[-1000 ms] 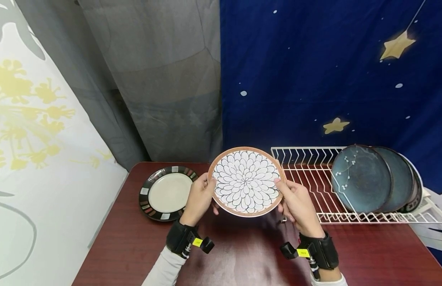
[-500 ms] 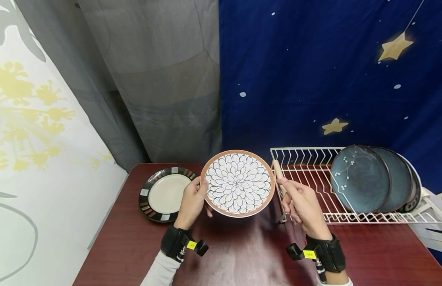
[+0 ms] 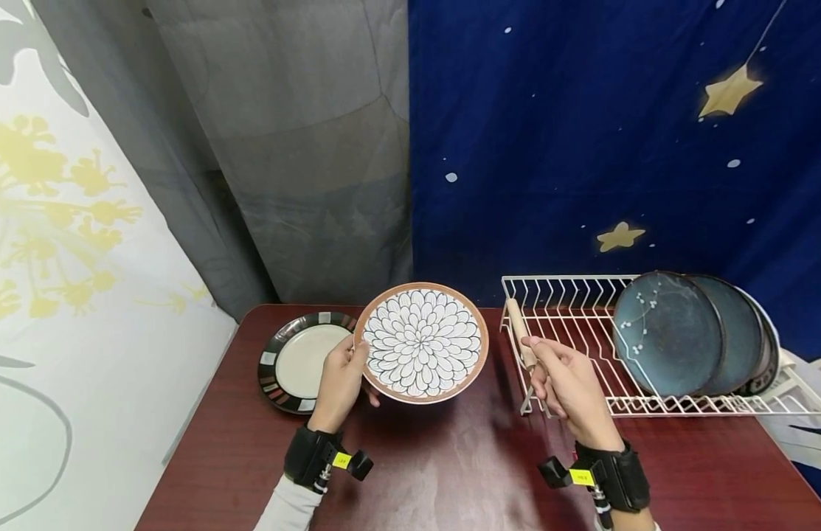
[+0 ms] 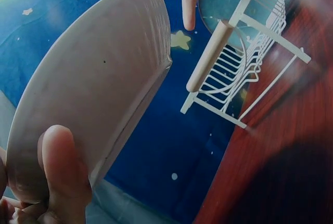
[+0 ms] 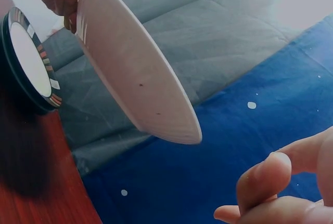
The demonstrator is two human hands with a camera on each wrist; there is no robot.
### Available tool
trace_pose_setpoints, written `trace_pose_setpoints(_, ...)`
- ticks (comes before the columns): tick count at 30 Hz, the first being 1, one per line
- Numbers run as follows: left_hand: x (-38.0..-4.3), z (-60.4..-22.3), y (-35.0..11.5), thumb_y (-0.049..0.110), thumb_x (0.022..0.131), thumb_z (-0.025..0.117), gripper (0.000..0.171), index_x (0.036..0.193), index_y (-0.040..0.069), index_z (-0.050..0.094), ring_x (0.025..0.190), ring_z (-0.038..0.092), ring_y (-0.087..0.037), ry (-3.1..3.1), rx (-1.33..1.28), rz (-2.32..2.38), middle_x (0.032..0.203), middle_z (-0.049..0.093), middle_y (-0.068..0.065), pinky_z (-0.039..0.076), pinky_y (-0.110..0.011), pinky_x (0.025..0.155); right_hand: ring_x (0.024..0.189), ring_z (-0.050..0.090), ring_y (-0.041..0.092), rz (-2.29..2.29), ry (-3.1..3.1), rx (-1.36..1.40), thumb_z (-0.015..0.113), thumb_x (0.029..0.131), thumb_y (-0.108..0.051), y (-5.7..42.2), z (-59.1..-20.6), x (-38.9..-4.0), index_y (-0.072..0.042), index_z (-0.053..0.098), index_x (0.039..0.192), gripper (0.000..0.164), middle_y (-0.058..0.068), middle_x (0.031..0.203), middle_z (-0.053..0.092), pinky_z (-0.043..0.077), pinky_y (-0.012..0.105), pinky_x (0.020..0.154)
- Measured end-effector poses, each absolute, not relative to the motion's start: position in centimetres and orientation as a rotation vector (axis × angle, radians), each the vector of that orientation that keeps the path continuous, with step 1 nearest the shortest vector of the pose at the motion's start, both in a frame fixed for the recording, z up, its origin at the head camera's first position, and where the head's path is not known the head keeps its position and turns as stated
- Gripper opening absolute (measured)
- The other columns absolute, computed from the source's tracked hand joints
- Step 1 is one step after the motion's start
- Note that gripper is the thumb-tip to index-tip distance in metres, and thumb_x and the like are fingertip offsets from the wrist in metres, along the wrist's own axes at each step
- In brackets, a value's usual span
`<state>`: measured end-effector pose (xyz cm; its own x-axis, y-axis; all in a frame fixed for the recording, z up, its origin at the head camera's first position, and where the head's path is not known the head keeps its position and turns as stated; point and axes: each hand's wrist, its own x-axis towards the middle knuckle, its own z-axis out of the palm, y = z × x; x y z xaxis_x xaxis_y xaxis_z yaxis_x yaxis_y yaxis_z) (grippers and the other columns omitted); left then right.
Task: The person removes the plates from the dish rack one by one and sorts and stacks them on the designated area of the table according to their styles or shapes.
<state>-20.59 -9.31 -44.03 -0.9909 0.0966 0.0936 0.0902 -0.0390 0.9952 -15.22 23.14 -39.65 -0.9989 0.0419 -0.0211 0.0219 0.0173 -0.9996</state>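
A round plate [image 3: 420, 342] with a white petal pattern and brown rim is held up over the table, tilted toward the head camera. My left hand [image 3: 340, 380] grips its left edge, thumb on the patterned face and fingers behind. The left wrist view shows the plate's plain pale underside [image 4: 104, 68]. My right hand [image 3: 572, 383] is off the plate, fingers loosely bent with nothing in them. In the head view its thumb overlaps the lower end of the wooden handle [image 3: 520, 332] on the dish rack; the left wrist view shows a gap between them.
The white wire dish rack [image 3: 569, 277] stands at the right, with several plates upright at its far end, the nearest a blue one [image 3: 669, 332]. A dark-rimmed plate [image 3: 268, 361] lies at the left of the red-brown table [image 3: 437, 472]. Curtains [image 3: 317, 184] hang close behind.
My right hand has let go of the plate's right edge and moved a little right. My left hand has carried the plate to the left, uncovering the rack's wooden handle.
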Motion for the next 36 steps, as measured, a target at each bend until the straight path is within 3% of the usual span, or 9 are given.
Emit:
trace_pose_setpoints(8,-20.7,-44.5,-10.6,0.024,0.099,0.041,0.03,0.118,0.002,0.048,0.036,0.054,-0.038,2.185,0.189,2.254,0.063,0.062,-0.021,0.043,-0.058,0.041,0.024,0.027,0.006,2.136,-2.176,-0.059,0.05,0.095,-0.031,23.6,-39.6,-15.1,0.002,0.048,0.126,0.046,0.0,0.047,0.043,0.013,0.042,0.023)
trace_pose_setpoints(17,-20.5,-45.4,-12.3,0.024,0.099,0.041,0.028,0.118,0.006,0.05,0.039,0.055,-0.04,2.192,0.095,2.284,0.066,0.062,-0.023,0.044,-0.06,0.043,0.024,0.025,0.005,2.145,-1.983,-0.098,0.051,0.095,-0.024,24.1,-39.2,-15.1,0.001,0.055,0.118,0.035,0.0,0.046,0.042,0.009,0.041,0.025)
trace_pose_setpoints(36,-19.2,-46.1,-15.9,0.02,0.099,0.04,0.028,0.118,0.0,0.048,0.041,0.056,-0.039,2.249,-0.025,2.298,0.068,0.063,-0.025,0.047,-0.055,0.044,0.028,0.027,0.007,2.153,-1.874,-0.141,0.05,0.095,-0.019,25.7,-39.9,-14.3,0.007,0.051,0.12,0.036,0.0,0.047,0.042,0.008,0.037,0.026)
